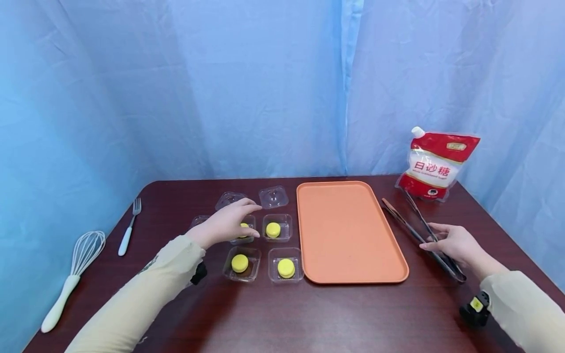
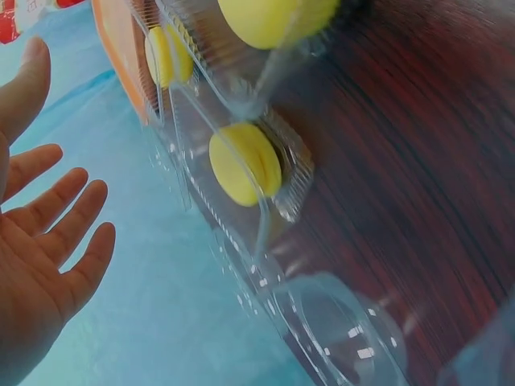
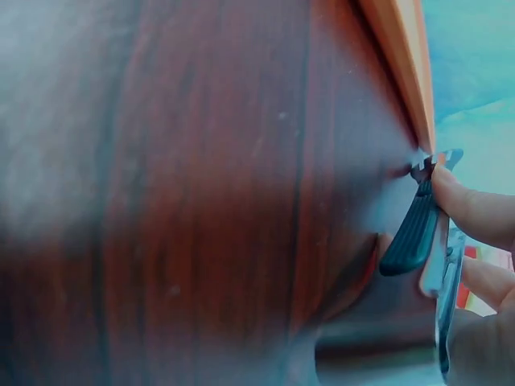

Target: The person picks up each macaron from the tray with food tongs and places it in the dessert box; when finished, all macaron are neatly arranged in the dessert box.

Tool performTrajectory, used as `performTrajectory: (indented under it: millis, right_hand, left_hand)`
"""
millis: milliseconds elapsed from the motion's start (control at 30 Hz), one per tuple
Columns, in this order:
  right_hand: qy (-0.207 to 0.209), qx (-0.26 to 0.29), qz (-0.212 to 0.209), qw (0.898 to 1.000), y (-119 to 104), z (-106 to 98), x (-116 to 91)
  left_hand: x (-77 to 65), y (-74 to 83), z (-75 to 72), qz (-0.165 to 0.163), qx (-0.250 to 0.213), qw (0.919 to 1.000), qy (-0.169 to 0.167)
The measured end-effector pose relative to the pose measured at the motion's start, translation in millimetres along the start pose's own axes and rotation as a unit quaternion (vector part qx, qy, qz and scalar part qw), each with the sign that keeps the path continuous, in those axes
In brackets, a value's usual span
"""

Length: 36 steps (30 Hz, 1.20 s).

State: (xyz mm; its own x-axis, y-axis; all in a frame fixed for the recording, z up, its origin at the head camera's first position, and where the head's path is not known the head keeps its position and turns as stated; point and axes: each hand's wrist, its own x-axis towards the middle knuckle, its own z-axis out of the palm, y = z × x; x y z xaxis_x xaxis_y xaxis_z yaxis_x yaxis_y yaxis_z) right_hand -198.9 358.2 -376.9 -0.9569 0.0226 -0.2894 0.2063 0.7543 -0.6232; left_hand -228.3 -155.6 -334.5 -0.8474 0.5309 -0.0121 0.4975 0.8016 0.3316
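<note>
My left hand (image 1: pixel 227 224) is held over the clear plastic boxes with its fingers spread and slightly bent, holding nothing. It partly covers a yellow macaron (image 1: pixel 244 229) in one box. Three more boxes hold a macaron each: one at the back right (image 1: pixel 272 230), one at the front left (image 1: pixel 240 263) and one at the front right (image 1: pixel 286 268). In the left wrist view, the palm shows bare beside the boxes. My right hand (image 1: pixel 456 243) grips metal tongs (image 1: pixel 405 224) between thumb and fingers, right of the orange tray. The tongs' arms stand apart, tips pointing away.
The orange tray (image 1: pixel 348 235) lies mid-table, close beside the boxes. Clear lids (image 1: pixel 273 197) stand raised behind them. A red and white sugar pouch (image 1: pixel 434 166) stands at the back right. On the left lie a fork (image 1: pixel 127 238) and a whisk (image 1: pixel 72 279). Blue curtains hang behind.
</note>
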Motion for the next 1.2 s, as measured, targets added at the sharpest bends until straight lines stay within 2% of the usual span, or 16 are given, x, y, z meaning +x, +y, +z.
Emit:
performTrajectory:
  millis: [200, 500, 833, 1200]
  right_hand:
    - [0.004, -0.006, 0.003, 1.000, 2.5, 1.0, 0.0]
    - [0.017, -0.065, -0.014, 0.998, 3.9, -2.1, -3.6]
    - [0.024, -0.080, -0.024, 0.996, 7.9, -2.9, -3.8]
    - [0.030, -0.063, -0.012, 0.997, 15.2, -7.0, -2.4]
  left_hand:
    - [-18.5, -7.2, -6.0, -0.015, 0.003, 0.9998, 0.016]
    - [-50.0, -19.7, -13.0, 0.002, 0.046, 0.9972, 0.059]
    - [-95.8, -31.1, -9.5, -0.021, 0.044, 0.9979, 0.042]
    - [-143.0, -48.3, 0.9, -0.045, 0.038, 0.9975, 0.040]
